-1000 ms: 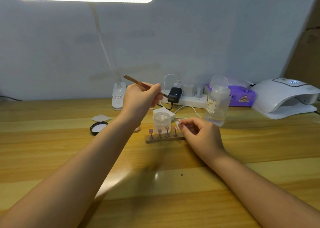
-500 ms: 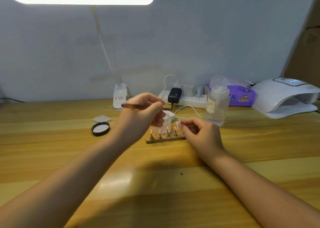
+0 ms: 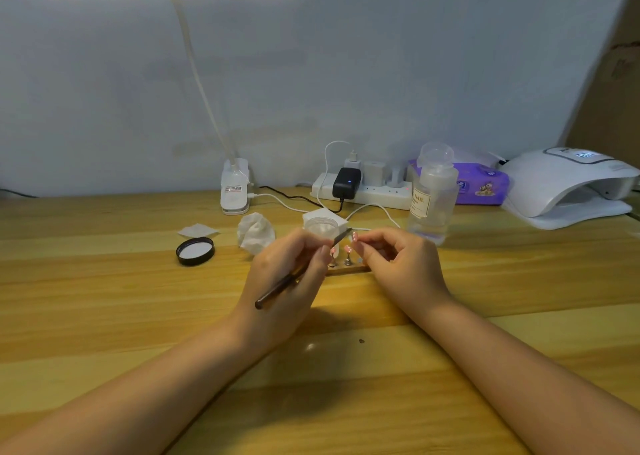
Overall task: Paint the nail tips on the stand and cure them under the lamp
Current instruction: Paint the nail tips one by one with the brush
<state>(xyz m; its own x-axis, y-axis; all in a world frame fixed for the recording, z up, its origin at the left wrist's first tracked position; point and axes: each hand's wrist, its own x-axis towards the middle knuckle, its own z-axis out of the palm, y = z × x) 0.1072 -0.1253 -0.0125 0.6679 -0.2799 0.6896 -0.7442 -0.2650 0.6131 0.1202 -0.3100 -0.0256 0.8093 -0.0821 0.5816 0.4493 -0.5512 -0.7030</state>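
Right now my left hand (image 3: 284, 274) pinches the brush (image 3: 298, 274), fingers curled round the shaft, bristle end up by the pink nail tips (image 3: 347, 249) on the wooden stand (image 3: 346, 269), mid-table. My right hand (image 3: 398, 264) has curled fingers at the stand's right end, seemingly pinching one tip (contact hard to see). Curing lamp (image 3: 568, 184) sits well apart, far right. Risks: a shaky stroke smears polish onto neighbouring tips; nudging the stand tips it; the open jar (image 3: 320, 226) just behind could get knocked.
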